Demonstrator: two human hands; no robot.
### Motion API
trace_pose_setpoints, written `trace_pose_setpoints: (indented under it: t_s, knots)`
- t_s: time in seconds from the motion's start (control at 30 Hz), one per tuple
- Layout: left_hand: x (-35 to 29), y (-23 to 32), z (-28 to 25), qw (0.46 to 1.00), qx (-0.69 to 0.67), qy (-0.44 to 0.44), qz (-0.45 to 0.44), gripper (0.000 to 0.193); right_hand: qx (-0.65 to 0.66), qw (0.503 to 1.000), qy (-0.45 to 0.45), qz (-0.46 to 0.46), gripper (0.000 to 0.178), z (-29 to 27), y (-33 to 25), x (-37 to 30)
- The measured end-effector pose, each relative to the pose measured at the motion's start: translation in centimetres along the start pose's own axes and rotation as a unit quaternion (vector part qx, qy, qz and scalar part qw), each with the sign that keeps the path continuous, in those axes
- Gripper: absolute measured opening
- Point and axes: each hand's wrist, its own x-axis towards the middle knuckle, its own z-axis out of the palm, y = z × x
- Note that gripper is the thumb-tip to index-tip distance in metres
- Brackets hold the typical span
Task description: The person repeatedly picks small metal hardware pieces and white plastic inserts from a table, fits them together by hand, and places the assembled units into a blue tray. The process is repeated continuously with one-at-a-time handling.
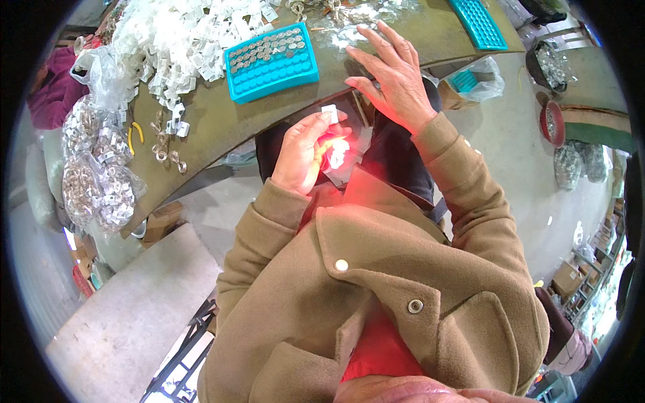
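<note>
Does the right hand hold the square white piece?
No, the left hand pinches the square white piece; the right hand is spread open.

Left hand (300,153) curled, right hand (401,86) splayed

It is, I believe, a small workshop for work with many little parts. On the table (222,127) there lies a large heap (191,33) of white pieces, and beside it a blue tray (275,85) with rows of round metal discs. Yellow-handled pliers (137,136) lie near the edge, and clear bags (101,168) full of parts are at the left. To the right one sees a second table (601,97), a red bowl (560,127) of parts, a cardboard box (568,279) and a plain grey floor (531,215).
</note>
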Motion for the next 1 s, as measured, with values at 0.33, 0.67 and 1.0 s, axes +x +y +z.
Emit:
trace_pose_setpoints:
  t_s: [0.33, 0.67, 1.0]
  knots:
    - [1.0, -0.1, -0.5, 0.998, 0.022, 0.026, -0.046, 0.034, 0.028, 0.998, 0.045, -0.033, 0.027, 0.6, 1.2, -2.0]
    - [1.0, 0.3, -0.7, 0.997, -0.066, -0.021, -0.044, 0.030, 0.364, 0.915, 0.039, 0.169, 0.006, 0.1, -2.7, -2.1]
    - [-0.1, 0.7, -0.2, 0.987, -0.159, -0.003, -0.039, 0.028, 0.559, 0.803, -0.013, 0.208, 0.004, 0.8, -6.3, -1.4]
